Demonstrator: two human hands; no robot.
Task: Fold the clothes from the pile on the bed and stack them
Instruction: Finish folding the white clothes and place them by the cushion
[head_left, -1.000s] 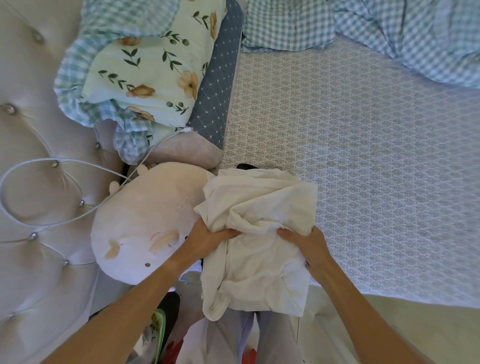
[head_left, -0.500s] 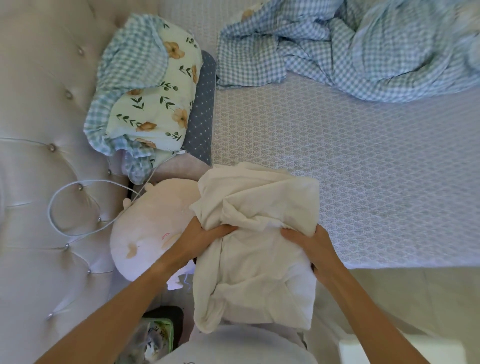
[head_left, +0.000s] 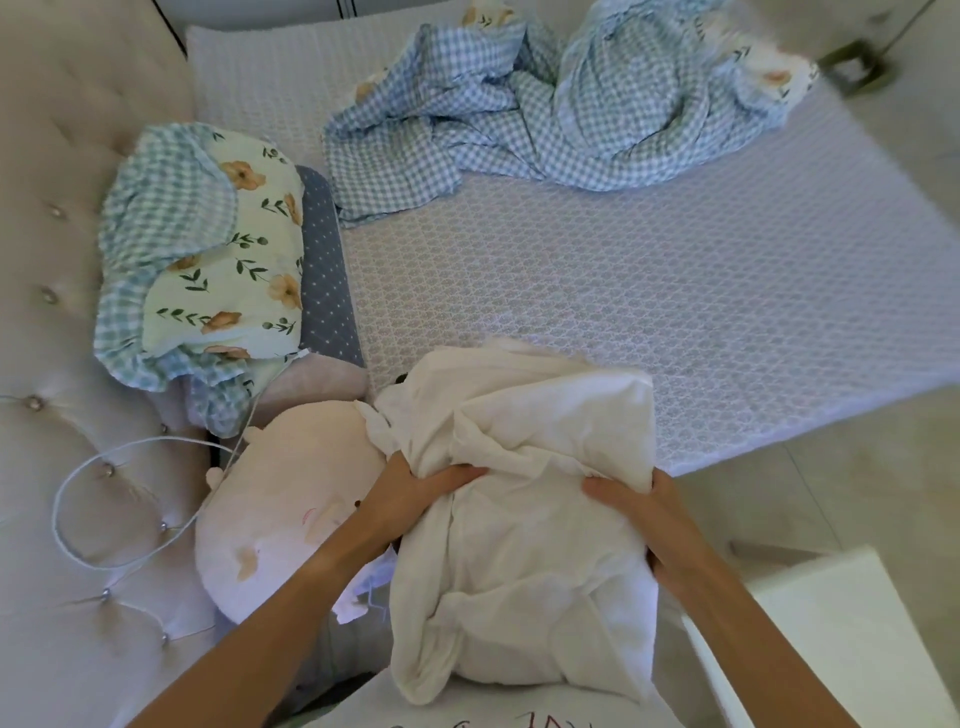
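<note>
Both hands, left (head_left: 415, 493) & right (head_left: 636, 499), clutched a soft, rumpled cream garment (head_left: 524, 499) bunched at the near edge of the bed (head_left: 649, 312). Round plush pillow (head_left: 291, 499) touched it on the left; crumpled gingham blanket (head_left: 545, 114) lay well apart.

A crumpled cream-white garment (head_left: 524, 499) is bunched at the near edge of the bed (head_left: 623, 322), its upper part heaped in loose folds on the patterned mattress cover, its lower part hanging over the edge toward the person. The left hand (head_left: 415, 491) grips a fold on its left side; the right hand (head_left: 641, 506) holds its right edge, fingers curled into the cloth. A rolled hem or sleeve droops at the bottom left. Dark fabric (head_left: 400, 378) peeks out just beneath its far left corner; what it is cannot be told.
</note>
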